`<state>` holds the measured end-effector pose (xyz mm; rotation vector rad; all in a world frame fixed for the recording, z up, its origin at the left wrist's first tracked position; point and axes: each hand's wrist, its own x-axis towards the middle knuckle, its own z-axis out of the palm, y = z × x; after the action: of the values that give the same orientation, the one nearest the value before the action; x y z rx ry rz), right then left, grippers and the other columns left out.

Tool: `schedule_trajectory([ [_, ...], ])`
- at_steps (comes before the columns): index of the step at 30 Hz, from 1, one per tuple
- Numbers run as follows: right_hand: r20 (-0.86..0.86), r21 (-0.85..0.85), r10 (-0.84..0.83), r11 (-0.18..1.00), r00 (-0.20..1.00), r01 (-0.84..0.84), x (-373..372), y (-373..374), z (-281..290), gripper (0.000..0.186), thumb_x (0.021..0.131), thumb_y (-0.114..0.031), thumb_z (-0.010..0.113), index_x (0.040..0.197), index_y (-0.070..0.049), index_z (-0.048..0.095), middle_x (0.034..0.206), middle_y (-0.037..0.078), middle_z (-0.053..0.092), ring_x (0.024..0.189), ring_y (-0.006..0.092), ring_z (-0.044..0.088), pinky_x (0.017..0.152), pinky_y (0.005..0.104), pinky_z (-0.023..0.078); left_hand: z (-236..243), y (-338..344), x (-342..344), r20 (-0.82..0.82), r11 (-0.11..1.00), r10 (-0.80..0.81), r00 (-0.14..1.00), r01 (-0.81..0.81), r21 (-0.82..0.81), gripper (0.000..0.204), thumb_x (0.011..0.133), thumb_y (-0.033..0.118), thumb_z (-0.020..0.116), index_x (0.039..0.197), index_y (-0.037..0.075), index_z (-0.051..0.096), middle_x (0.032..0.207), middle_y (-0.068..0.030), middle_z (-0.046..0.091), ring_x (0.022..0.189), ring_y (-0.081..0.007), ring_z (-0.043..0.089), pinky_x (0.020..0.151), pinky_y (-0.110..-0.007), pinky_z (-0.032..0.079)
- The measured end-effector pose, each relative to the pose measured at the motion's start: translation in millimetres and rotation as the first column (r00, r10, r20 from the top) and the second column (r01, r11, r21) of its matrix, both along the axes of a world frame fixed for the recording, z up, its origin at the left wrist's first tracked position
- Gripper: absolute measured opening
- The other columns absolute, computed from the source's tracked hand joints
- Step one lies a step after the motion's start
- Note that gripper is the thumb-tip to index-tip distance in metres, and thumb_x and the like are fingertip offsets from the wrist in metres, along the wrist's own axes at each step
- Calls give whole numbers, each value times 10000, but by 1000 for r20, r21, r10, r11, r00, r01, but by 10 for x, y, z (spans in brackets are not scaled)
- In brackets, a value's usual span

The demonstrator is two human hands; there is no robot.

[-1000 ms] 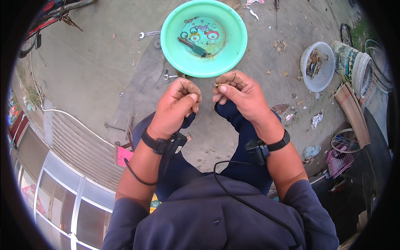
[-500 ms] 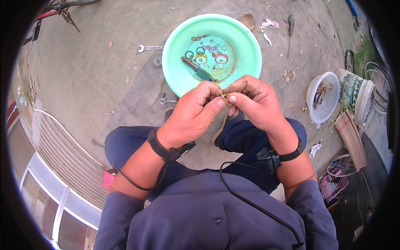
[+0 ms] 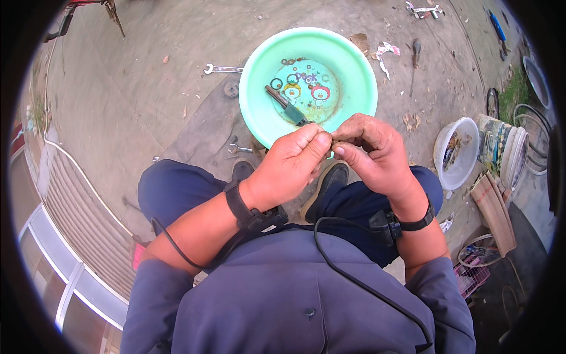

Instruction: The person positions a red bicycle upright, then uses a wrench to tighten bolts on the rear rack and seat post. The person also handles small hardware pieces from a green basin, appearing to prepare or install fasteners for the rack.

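My left hand (image 3: 290, 160) is closed, thumb pressed against the curled fingers, just above the near rim of a green plastic basin (image 3: 250, 97). Against it, my right hand (image 3: 372, 150) pinches with thumb and forefinger. The fingertips of both meet around something tiny and dark that I cannot make out. In the basin lie a tool with a dark green handle and a metal shaft (image 3: 285, 105), a black ring (image 3: 276, 84) and several small rings and washers (image 3: 292, 61). Cartoon figures are printed on the basin's bottom.
Left of the basin lies an open-end wrench (image 3: 224, 69); a smaller wrench (image 3: 239, 148) is near my left shoe. To the right are a screwdriver (image 3: 416, 56), paper scraps, a white tub (image 3: 441, 147) holding small parts, and a bucket (image 3: 517, 154).
My left hand has rolled its fingers inward, and the small bright piece visible between the fingertips before is now hidden. The basin and ground sit slightly lower in view.
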<state>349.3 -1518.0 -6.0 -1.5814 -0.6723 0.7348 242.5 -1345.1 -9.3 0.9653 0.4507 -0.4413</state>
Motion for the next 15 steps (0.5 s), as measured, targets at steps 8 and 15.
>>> schedule_trajectory([
  [8,-366,-76,-40,997,930,13,43,0,-54,80,920,-57,704,950,8,667,820,19,662,710,88,622,636,243,523,-134,-54,-14,370,845,-70,926,-142,516,225,1086,225,471,988,39,552,747,8,515,633,-77,445,574,-244,404],
  [15,-113,-104,15,994,993,-27,110,-18,-157,128,859,-36,749,940,1,657,833,62,669,704,120,644,628,264,522,-178,-39,45,282,856,-103,954,-59,514,192,1056,175,519,948,19,546,813,-113,596,747,-228,578,712,-332,485],
])
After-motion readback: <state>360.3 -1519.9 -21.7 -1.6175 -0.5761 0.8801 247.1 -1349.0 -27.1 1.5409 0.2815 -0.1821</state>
